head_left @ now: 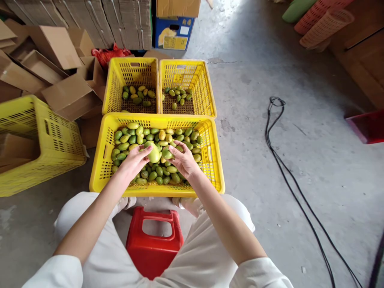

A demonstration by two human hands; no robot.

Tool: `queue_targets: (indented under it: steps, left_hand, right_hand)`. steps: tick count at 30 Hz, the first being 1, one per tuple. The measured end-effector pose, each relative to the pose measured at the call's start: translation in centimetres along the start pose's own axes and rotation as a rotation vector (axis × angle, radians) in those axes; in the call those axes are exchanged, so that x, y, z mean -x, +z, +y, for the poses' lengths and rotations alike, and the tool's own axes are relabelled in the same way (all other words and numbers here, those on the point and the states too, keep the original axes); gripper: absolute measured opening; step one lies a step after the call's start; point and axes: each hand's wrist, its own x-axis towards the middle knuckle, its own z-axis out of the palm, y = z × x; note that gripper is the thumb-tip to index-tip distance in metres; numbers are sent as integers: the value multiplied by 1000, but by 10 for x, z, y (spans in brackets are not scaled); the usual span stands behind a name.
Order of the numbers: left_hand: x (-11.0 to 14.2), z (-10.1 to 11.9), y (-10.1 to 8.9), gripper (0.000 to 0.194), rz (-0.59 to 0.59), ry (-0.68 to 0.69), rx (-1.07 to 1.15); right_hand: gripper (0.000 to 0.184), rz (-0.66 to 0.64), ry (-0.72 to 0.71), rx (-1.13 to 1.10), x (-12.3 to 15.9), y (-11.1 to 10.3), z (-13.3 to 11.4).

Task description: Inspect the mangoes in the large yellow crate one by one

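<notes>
My left hand (pixel 135 161) is closed around a large pale green mango (pixel 155 153). Close beside it, my right hand (pixel 184 161) grips a smaller, darker green mango (pixel 167 153) between thumb and fingers. Both are held over the front yellow crate (pixel 156 191), where many green and yellowish mangoes (pixel 171 169) lie piled. Behind it stand two more yellow crates: the back left crate (pixel 107 86) and the back right crate (pixel 210 90), each with several mangoes on its bottom.
A red plastic stool (pixel 153 256) is between my legs. To the left are another yellow crate (pixel 60 142) and loose cardboard boxes (pixel 70 94). A black cable (pixel 283 170) runs over the concrete floor on the right. A blue carton (pixel 174 34) stands behind the crates.
</notes>
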Motion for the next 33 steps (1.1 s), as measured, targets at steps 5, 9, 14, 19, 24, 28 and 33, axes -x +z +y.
queue_targets:
  steps: [5,9,14,19,24,28,33]
  left_hand:
    - [7,3,9,22,25,-6,44]
    - [10,9,16,22,111,-86,71]
    - [13,16,22,34,137,-180,113]
    - [13,15,22,22,177,-181,80]
    - [6,11,14,16,202,-182,88]
    - [0,6,8,20,221,-196,149]
    - [-3,-14,5,23,300,-204,233]
  right_hand:
    - [48,-71,24,-49,1,3,-3]
    - [36,-32,28,-100,-1,1,-6]
    - [26,-3,35,-128,1,3,-11]
    - [13,78,268,-118,4,7,-17]
    - [12,116,335,-50,-1,-1,-12]
    - [13,122,306,-36,-10,-12,-2]
    - [20,253,241,-58,-22,-26,15]
